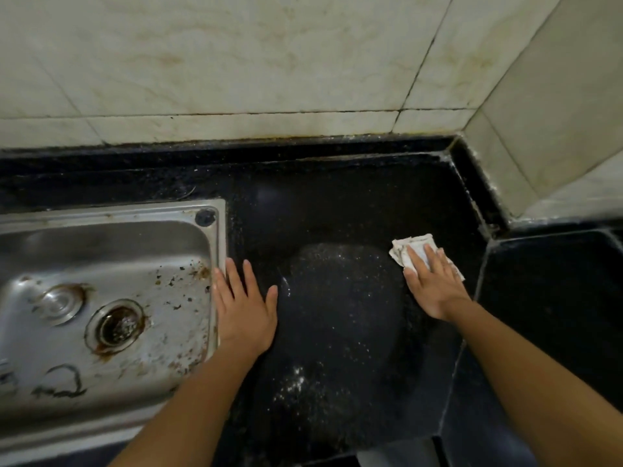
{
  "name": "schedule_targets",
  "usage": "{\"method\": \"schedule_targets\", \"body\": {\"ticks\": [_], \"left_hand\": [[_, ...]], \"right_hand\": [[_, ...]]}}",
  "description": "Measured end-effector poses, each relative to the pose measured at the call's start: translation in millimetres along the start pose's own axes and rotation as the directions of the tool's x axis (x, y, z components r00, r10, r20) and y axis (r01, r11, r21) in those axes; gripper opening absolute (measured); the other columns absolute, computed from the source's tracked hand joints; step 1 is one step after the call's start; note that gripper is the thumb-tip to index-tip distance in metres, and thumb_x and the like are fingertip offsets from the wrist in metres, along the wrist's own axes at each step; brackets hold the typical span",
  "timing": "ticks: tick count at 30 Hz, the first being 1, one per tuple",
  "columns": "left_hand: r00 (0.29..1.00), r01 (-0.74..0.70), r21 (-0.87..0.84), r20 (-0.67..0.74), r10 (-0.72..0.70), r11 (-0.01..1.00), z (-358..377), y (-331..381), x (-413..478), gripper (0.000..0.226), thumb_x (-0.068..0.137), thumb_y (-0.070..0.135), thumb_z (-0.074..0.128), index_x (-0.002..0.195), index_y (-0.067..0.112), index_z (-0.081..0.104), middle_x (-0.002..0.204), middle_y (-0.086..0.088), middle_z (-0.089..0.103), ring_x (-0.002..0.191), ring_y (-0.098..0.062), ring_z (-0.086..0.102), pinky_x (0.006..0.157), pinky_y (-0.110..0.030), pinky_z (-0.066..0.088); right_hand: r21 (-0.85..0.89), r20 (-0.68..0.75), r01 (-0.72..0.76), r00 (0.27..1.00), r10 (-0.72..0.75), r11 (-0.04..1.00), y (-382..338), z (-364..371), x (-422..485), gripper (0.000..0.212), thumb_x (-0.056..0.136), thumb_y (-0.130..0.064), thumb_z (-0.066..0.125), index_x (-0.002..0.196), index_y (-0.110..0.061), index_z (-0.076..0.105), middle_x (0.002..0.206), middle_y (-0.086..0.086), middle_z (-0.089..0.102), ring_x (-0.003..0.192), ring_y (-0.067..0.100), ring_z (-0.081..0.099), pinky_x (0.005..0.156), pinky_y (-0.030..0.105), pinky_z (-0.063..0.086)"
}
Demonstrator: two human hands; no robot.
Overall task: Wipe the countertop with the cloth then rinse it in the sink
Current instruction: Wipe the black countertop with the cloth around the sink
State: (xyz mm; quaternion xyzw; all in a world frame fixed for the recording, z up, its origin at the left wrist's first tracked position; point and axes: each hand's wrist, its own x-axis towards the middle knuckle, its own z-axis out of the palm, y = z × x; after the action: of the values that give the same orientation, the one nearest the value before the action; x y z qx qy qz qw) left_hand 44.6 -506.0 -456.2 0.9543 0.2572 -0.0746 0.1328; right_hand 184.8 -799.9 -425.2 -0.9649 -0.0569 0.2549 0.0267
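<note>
My right hand point(435, 284) lies flat on the folded white cloth point(409, 246), fingers straight, pressing it onto the black granite countertop point(337, 203). I am not grasping the cloth, only pinning it under my fingers and palm. It sits toward the right side of the slab, near the raised black edge below the tiled wall point(236, 62). My left hand point(244, 305) is spread flat too and holds nothing. It rests on the counter with its outer fingers touching the right rim of the steel sink point(135, 210).

I judge that I am in the wiping stage, with the rinse not yet begun. Pale specks point(293, 385) are scattered over the stone between my hands and nearer to me, so that patch looks unwiped.

Because I only press down, the cloth could slide out or bunch under my fingers when I sweep, leaving my bare palm dragging on the stone. A light stroke could smear the specks rather than lift them. A careless stroke toward me could push them off the front edge. The sink basin is stained and littered with brown bits around the drain point(116, 326), so a cloth set down there could pick up that grime instead of coming clean.
</note>
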Motion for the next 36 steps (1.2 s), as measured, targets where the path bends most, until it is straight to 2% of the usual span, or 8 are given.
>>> {"method": "schedule_targets", "body": {"ticks": [5, 10, 14, 15, 17, 21, 30, 36], "left_hand": [[1.000, 0.011, 0.018, -0.007, -0.011, 1.000, 13.1, -3.7, -22.7, 0.073, 0.096, 0.051, 0.015, 0.150, 0.007, -0.007, 0.153, -0.027, -0.015, 0.142, -0.041, -0.013, 0.117, -0.048, -0.004], [1.000, 0.004, 0.008, 0.022, -0.004, 1.000, 15.5, -5.2, -35.7, 0.075, 0.096, 0.052, 0.016, 0.150, 0.005, -0.007, 0.151, -0.031, -0.019, 0.141, -0.040, -0.018, 0.117, -0.048, -0.007], [0.999, 0.014, 0.026, 0.042, -0.015, 1.000, 14.0, -4.1, -37.8, 0.075, 0.096, 0.052, 0.017, 0.149, 0.004, -0.007, 0.150, -0.031, -0.020, 0.141, -0.040, -0.019, 0.115, -0.047, -0.009], [0.999, 0.016, 0.026, 0.046, -0.017, 1.000, 13.9, -3.7, -37.6, 0.075, 0.096, 0.052, 0.017, 0.149, 0.004, -0.006, 0.150, -0.031, -0.021, 0.141, -0.040, -0.019, 0.115, -0.047, -0.011], [0.999, 0.021, 0.021, 0.042, -0.022, 1.000, 14.1, -2.4, -36.3, 0.075, 0.096, 0.052, 0.019, 0.150, 0.005, -0.005, 0.150, -0.031, -0.020, 0.141, -0.040, -0.020, 0.113, -0.046, -0.013], [0.998, 0.039, 0.033, 0.047, -0.040, 0.999, 15.8, -2.0, -34.9, 0.075, 0.096, 0.052, 0.020, 0.150, 0.006, -0.005, 0.150, -0.030, -0.021, 0.141, -0.039, -0.021, 0.114, -0.045, -0.013], [0.994, 0.049, 0.039, 0.096, -0.052, 0.998, 12.1, -1.1, -34.8, 0.075, 0.096, 0.054, 0.016, 0.150, 0.009, -0.011, 0.150, -0.027, -0.027, 0.140, -0.036, -0.026, 0.116, -0.045, -0.013], [0.989, 0.046, 0.041, 0.137, -0.051, 0.998, 6.7, 0.5, -35.0, 0.075, 0.096, 0.055, 0.014, 0.149, 0.010, -0.013, 0.149, -0.027, -0.029, 0.139, -0.036, -0.027, 0.115, -0.045, -0.014]], "right_hand": [[0.095, -0.009, -0.032, 0.999, 0.033, 0.995, 10.9, 29.1, -58.1, 0.054, 0.103, -0.048, 0.014, 0.152, -0.038, -0.005, 0.160, -0.002, -0.020, 0.146, 0.020, -0.023, 0.117, 0.038, -0.012], [0.123, -0.062, 0.062, 0.997, -0.054, 0.990, 6.8, 68.6, -115.7, 0.052, 0.103, -0.045, 0.016, 0.152, -0.040, -0.001, 0.161, -0.002, -0.016, 0.145, 0.018, -0.024, 0.116, 0.036, -0.018], [0.024, -0.049, 0.155, 0.987, -0.154, 0.988, 13.7, 88.8, -141.7, 0.059, 0.092, -0.057, -0.001, 0.150, -0.044, -0.006, 0.161, -0.005, -0.017, 0.140, 0.011, -0.029, 0.112, 0.032, -0.021], [0.002, -0.052, 0.168, 0.984, -0.168, 0.986, 17.3, 89.7, -141.4, 0.061, 0.090, -0.059, -0.005, 0.149, -0.045, -0.007, 0.160, -0.005, -0.018, 0.140, 0.010, -0.030, 0.112, 0.032, -0.021], [0.004, -0.065, 0.166, 0.984, -0.165, 0.986, 22.7, 86.0, -132.3, 0.059, 0.093, -0.058, 0.001, 0.150, -0.045, -0.006, 0.160, -0.006, -0.019, 0.141, 0.011, -0.029, 0.112, 0.031, -0.021], [0.106, -0.079, 0.061, 0.995, -0.053, 0.993, 24.3, 66.4, -95.9, 0.053, 0.101, -0.051, 0.012, 0.151, -0.044, -0.005, 0.160, -0.006, -0.021, 0.144, 0.014, -0.027, 0.116, 0.034, -0.018], [0.154, -0.089, -0.061, 0.993, 0.076, 0.986, 33.0, 20.3, -6.0, 0.055, 0.101, -0.052, 0.013, 0.152, -0.041, -0.005, 0.161, -0.002, -0.018, 0.145, 0.019, -0.024, 0.117, 0.040, -0.013], [0.174, -0.101, -0.023, 0.994, 0.041, 0.984, 23.0, 33.3, -30.2, 0.055, 0.101, -0.051, 0.012, 0.153, -0.039, -0.004, 0.161, 0.000, -0.017, 0.145, 0.020, -0.025, 0.115, 0.039, -0.017]]}}
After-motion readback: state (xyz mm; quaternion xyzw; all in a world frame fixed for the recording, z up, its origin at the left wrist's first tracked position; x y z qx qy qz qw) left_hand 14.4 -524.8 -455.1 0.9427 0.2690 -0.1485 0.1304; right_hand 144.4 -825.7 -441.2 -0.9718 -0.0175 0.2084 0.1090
